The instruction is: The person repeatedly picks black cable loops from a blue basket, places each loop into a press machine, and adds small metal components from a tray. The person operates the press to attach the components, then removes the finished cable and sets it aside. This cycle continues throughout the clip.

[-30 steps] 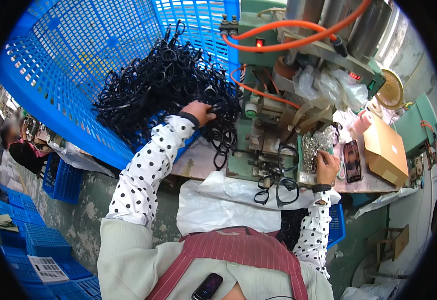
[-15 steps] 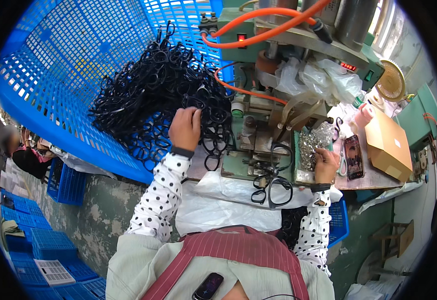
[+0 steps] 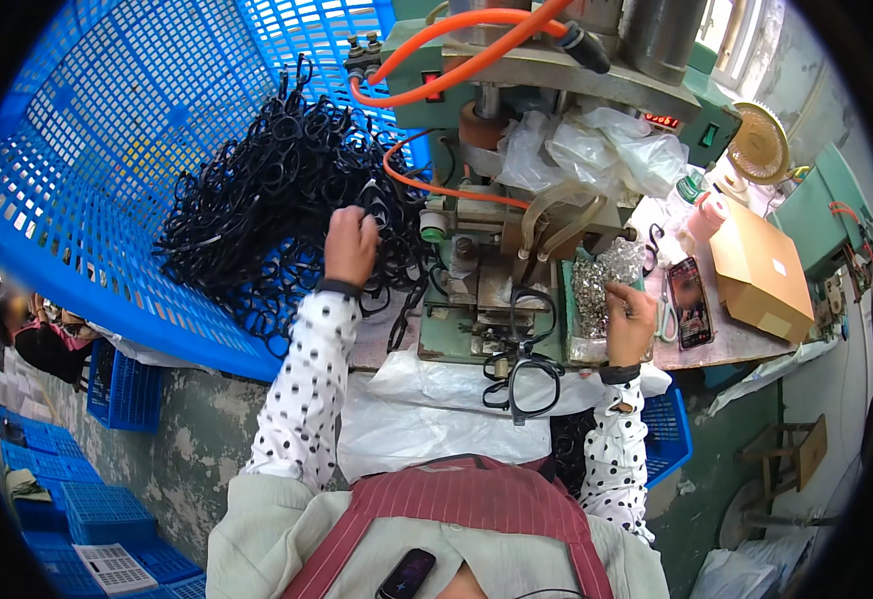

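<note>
My left hand [image 3: 353, 247] is at the near edge of a tangled pile of black eyeglass frames [image 3: 287, 170]. Its fingers are curled together, and what they grip is hidden among the frames. Over on the right, my right hand [image 3: 631, 324] has its thumb and fingers pinched beside a tray of small shiny metal pieces [image 3: 590, 299]; anything between them is too small to name. Between my hands, black eyeglass frames [image 3: 534, 387] rest at the front of a green press machine [image 3: 491, 344], overhanging its edge. Neither hand touches these.
A large blue plastic basket [image 3: 87, 260] holds the pile. Orange hoses [image 3: 456, 45] and clear plastic bags [image 3: 596, 150] hang on the press. At right are a phone [image 3: 690, 304], scissors [image 3: 667, 319] and a cardboard box [image 3: 761, 270]. Blue crates [image 3: 107, 499] stand on the floor.
The whole view has shifted, so the machine and basket appear farther left. My left hand stays at the pile and my right hand stays at the tray, each with slightly changed finger positions.
</note>
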Available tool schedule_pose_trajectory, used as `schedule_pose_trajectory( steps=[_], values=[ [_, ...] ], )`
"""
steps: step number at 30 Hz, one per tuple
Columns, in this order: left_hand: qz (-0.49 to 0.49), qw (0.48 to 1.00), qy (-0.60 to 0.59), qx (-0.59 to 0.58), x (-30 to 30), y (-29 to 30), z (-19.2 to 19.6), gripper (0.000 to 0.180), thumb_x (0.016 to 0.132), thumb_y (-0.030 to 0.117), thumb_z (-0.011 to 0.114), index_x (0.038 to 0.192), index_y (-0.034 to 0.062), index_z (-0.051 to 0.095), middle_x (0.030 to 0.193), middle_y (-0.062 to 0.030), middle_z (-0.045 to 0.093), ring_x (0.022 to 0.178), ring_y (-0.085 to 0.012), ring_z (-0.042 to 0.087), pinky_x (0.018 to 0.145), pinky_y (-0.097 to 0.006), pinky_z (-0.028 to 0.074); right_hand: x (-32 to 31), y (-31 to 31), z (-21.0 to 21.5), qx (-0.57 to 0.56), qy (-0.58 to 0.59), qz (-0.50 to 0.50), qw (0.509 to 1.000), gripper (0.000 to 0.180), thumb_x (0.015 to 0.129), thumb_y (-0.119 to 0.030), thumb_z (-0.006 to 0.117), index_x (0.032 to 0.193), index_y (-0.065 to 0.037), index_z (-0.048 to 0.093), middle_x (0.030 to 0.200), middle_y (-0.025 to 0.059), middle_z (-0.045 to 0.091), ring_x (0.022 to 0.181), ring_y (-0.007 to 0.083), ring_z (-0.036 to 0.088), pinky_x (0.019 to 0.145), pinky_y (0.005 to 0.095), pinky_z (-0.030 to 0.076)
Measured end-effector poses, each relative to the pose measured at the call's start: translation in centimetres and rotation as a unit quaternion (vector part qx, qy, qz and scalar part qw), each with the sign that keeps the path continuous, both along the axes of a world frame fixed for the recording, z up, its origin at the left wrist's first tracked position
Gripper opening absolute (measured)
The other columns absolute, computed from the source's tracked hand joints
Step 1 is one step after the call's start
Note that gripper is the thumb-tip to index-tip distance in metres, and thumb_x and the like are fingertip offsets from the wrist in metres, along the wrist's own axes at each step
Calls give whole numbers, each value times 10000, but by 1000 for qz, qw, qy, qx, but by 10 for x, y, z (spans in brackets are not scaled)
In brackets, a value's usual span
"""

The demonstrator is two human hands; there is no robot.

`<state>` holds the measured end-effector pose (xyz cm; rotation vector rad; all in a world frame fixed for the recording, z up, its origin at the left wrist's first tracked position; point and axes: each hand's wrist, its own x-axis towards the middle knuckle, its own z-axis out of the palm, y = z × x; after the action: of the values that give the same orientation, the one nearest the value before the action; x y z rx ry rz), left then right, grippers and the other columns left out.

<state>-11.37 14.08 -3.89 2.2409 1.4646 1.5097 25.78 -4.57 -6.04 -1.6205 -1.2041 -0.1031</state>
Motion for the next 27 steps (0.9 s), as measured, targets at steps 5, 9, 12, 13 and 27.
schedule_pose_trajectory(
  steps=[5,9,12,13,27],
  values=[
    [74,993,-88,-27,10,-87,44,163,986,125,473,1057,-9,533,848,-199,625,695,-352,618,607,-382,479,-60,5,53,74,83,131,985,173,734,30,705,891,-42,722,872,77,664,866,228,586,810,324,457],
    [-132,980,-129,73,42,-136,70,144,934,46,550,1065,-13,561,887,-141,644,711,-232,617,638,-300,484,-94,5,73,91,85,152,981,191,714,-7,736,897,-56,718,864,69,622,876,228,570,775,318,441],
    [-193,971,-136,19,62,-140,105,178,929,42,574,1095,-22,584,976,-139,652,836,-199,630,735,-282,506,-112,9,66,82,168,148,971,335,691,7,758,1001,-12,629,921,85,611,826,205,598,765,311,457],
    [-230,945,-226,-47,71,-136,114,189,946,52,557,1116,-27,578,1003,-127,650,873,-189,637,762,-288,518,-116,9,68,78,225,161,958,362,699,20,751,1028,1,602,940,89,612,825,195,608,767,305,468],
    [-456,875,70,146,87,-158,71,455,751,18,646,1203,24,598,1196,-147,633,1080,-299,621,953,-470,482,-108,21,51,84,261,147,950,478,727,23,754,1153,10,538,1106,126,585,908,191,628,830,307,502]
  ],
)
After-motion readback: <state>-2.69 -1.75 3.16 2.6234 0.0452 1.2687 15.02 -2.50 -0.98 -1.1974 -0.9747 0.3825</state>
